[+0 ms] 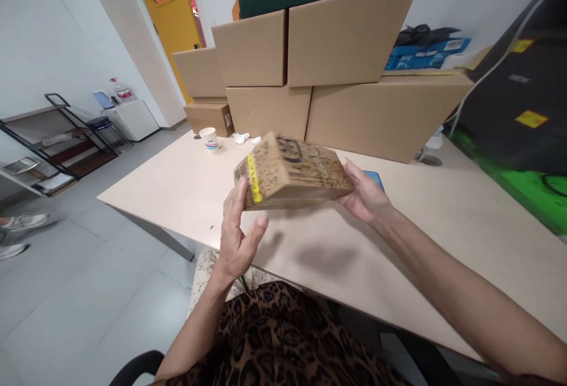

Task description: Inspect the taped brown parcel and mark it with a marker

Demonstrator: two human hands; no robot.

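A small brown cardboard box (pixel 290 170) with black print and a yellow tape strip is held above the beige table (pixel 443 226). My left hand (pixel 237 235) supports its left end with fingers up against the side and thumb under it. My right hand (pixel 365 194) grips its right end from below and behind. Both hands hold the box tilted, clear of the tabletop.
Large plain cardboard boxes (pixel 345 73) are stacked along the table's far edge. A paper cup (pixel 208 138) and crumpled tissue (pixel 241 137) stand at the far left. A blue phone (pixel 374 178) lies behind my right hand. A shelf rack (pixel 57 138) and someone's shoes (pixel 24 222) are on the left.
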